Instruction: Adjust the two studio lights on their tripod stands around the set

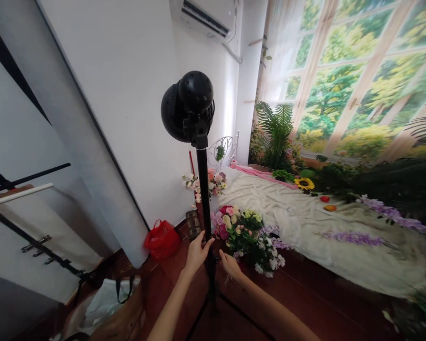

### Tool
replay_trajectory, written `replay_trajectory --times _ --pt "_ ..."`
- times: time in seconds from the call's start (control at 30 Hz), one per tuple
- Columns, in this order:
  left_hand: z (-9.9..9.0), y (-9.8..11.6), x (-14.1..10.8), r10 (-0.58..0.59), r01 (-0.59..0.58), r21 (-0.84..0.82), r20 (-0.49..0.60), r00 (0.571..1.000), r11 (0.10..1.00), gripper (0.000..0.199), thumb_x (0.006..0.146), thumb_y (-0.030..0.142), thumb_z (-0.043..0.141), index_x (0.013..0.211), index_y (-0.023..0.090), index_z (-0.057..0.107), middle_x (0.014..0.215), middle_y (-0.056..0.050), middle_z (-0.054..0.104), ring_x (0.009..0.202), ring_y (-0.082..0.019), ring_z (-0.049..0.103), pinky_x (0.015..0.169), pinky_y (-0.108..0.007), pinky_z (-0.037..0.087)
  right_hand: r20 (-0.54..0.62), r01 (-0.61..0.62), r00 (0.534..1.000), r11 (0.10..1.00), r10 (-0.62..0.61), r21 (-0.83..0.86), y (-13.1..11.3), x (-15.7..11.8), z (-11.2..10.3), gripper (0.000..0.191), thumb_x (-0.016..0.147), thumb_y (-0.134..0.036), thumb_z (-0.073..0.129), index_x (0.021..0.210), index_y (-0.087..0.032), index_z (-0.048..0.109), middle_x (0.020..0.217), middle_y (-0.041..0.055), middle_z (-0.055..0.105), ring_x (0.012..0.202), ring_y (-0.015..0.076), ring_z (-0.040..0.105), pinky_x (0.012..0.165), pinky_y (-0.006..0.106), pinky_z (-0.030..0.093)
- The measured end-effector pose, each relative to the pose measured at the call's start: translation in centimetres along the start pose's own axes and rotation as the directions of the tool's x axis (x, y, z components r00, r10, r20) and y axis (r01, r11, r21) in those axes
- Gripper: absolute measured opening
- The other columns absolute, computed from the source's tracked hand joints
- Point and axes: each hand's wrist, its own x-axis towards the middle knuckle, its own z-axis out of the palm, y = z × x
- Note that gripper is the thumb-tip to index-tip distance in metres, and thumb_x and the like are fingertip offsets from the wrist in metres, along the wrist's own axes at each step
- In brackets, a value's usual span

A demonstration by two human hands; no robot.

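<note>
A black stand (pixel 203 184) rises upright in the middle of the view, with a round black lamp head (pixel 188 106) on top and spread legs on the floor. My left hand (pixel 198 252) is wrapped round the pole from its left side. Just right of the pole and slightly lower, my right hand (pixel 230 265) has its fingers pinched at a small knob or lever on the pole, which is mostly hidden by the fingers.
Flower bunches (pixel 241 237) stand right of the pole, beside a bed with a cream blanket (pixel 287 203). A red bag (pixel 162 240) and a brown bag (pixel 129 308) sit on the floor at left. A rack (pixel 31 232) leans far left.
</note>
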Motion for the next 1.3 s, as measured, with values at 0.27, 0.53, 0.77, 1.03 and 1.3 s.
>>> replay_trajectory --times 0.27,0.53,0.77,1.03,1.3 --pt "-0.2 0.6 -0.1 0.007 -0.007 -0.027 0.013 1.000 1.000 0.039 0.087 0.046 0.055 0.115 0.020 0.058 0.106 -0.006 0.073 0.093 -0.020 0.071 0.083 -0.031 0.057 0.333 0.614 0.786 0.595 -0.521 -0.518 1.4 0.2 -2.9 0.024 0.098 -0.035 0.041 0.101 -0.021 0.061 0.098 0.0069 0.067 0.094 0.0213 0.060 0.074 0.028 0.046" --pt "0.0 0.5 -0.1 0.021 -0.021 0.022 -0.008 1.000 1.000 0.036 0.087 0.045 0.055 0.113 0.021 0.062 0.108 -0.007 0.072 0.096 -0.021 0.070 0.085 -0.034 0.057 0.319 0.672 0.740 0.628 -0.592 -0.392 2.0 1.2 -2.5 0.036 0.101 -0.034 0.028 0.087 -0.021 0.059 0.088 0.0057 0.063 0.082 0.0184 0.057 0.076 0.029 0.045" --pt "-0.1 0.8 0.1 -0.003 0.008 0.079 -0.060 0.998 0.997 0.037 0.083 0.045 0.060 0.110 0.020 0.066 0.104 -0.009 0.074 0.096 -0.024 0.071 0.084 -0.034 0.057 -0.099 0.328 0.941 0.944 -0.324 0.024 1.4 -0.2 0.5 0.054 0.089 -0.063 0.038 0.060 -0.020 0.051 0.059 -0.0003 0.052 0.059 0.0157 0.046 0.061 0.026 0.038" --pt "0.2 0.3 0.1 0.013 -0.002 0.156 -0.069 0.998 0.988 0.040 0.085 0.048 0.056 0.111 0.019 0.064 0.108 -0.010 0.073 0.098 -0.025 0.070 0.086 -0.035 0.056 -0.163 -0.021 0.983 0.944 0.079 0.329 0.2 -0.4 2.2 0.062 0.069 -0.080 0.047 0.052 -0.020 0.046 0.045 -0.0044 0.041 0.052 0.0138 0.042 0.051 0.024 0.030" --pt "2.1 -0.1 -0.6 0.007 0.026 0.371 -0.089 0.996 0.928 0.042 0.094 0.047 0.040 0.123 0.017 0.050 0.109 -0.013 0.071 0.093 -0.026 0.071 0.076 -0.033 0.053 -0.094 -0.022 0.994 0.963 0.049 0.270 0.6 -0.1 1.6 0.060 0.076 -0.074 0.045 0.053 -0.019 0.051 0.045 -0.0027 0.046 0.051 0.0138 0.046 0.050 0.023 0.034"
